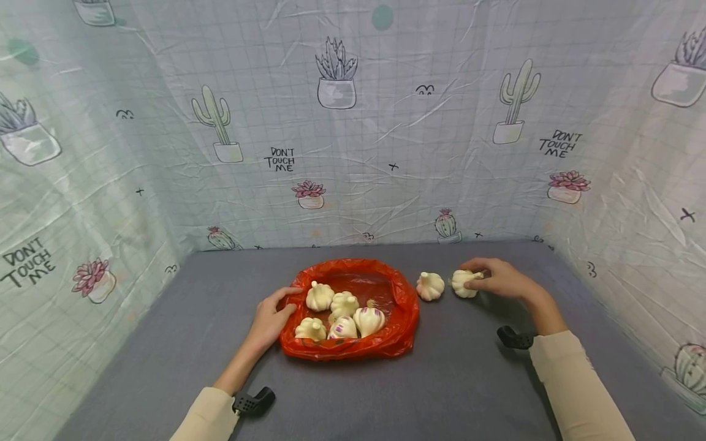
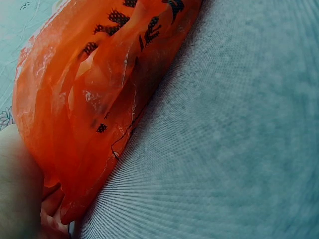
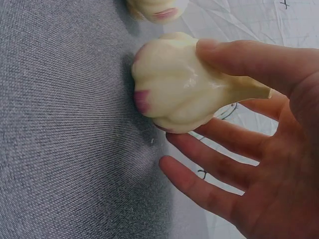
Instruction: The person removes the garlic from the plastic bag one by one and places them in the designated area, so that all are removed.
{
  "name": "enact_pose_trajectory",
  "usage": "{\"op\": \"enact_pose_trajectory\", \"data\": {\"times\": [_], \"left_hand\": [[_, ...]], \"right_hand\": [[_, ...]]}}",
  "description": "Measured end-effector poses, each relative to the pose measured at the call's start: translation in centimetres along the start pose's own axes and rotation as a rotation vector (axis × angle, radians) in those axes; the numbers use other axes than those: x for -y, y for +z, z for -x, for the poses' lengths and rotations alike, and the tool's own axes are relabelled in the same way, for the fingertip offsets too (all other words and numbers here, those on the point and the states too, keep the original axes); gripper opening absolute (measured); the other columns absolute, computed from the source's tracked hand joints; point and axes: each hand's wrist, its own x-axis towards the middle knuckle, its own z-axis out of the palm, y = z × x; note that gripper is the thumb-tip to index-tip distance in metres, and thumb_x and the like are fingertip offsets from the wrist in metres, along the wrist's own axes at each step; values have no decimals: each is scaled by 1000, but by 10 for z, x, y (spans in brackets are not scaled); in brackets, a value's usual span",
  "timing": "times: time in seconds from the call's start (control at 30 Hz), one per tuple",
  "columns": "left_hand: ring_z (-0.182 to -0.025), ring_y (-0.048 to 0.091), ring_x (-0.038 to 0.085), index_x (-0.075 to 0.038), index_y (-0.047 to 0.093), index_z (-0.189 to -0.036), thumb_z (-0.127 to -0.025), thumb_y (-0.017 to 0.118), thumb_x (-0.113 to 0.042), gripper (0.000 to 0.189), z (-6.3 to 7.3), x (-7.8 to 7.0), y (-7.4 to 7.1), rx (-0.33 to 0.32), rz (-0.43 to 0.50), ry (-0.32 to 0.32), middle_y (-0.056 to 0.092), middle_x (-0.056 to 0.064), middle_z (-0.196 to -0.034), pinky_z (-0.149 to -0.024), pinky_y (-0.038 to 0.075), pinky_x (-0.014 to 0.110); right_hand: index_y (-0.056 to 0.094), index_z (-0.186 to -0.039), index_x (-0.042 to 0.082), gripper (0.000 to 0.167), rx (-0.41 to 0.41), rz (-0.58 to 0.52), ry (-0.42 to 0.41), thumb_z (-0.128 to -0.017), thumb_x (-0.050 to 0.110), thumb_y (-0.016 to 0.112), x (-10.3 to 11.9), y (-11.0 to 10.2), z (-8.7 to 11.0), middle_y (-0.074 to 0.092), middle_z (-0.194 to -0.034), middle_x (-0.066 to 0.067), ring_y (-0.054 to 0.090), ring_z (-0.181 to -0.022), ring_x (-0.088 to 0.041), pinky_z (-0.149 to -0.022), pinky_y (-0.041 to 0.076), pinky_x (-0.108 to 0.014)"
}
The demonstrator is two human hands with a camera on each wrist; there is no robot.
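A red plastic bag (image 1: 405, 343) stands with its mouth spread wide, several pale garlic bulbs (image 1: 318, 297) inside it. At its left side my left hand (image 1: 271, 318) grips the rim; in the left wrist view the bag (image 2: 94, 94) covers most of the fingers. To the right of the bag, my right hand (image 1: 501, 278) holds a garlic bulb (image 3: 174, 79) between thumb and fingers, its stem towards the palm. This bulb has a purple patch and is at or just above the cloth. Another garlic bulb (image 1: 430, 286) sits between it and the bag.
A dark grey cloth (image 1: 452, 386) covers the table. Behind and on both sides hangs a pale curtain (image 1: 375, 135) printed with potted cacti and lettering. Each wrist wears a black strap device (image 1: 515, 338).
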Motion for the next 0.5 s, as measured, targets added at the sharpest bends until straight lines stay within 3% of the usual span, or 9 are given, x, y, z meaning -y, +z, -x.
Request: {"op": "enact_pose_trajectory", "data": {"times": [0.5], "left_hand": [[-128,62,29,-19,72,-129,-94,64,-8,37,0,1,0,-9,-11,6,69,10,-136,-105,47,47]], "right_hand": [[57,-142,-3,53,44,-41,17,-98,23,70,3,-2,3,58,-143,-29,56,-131,-49,-95,54,-55]]}}
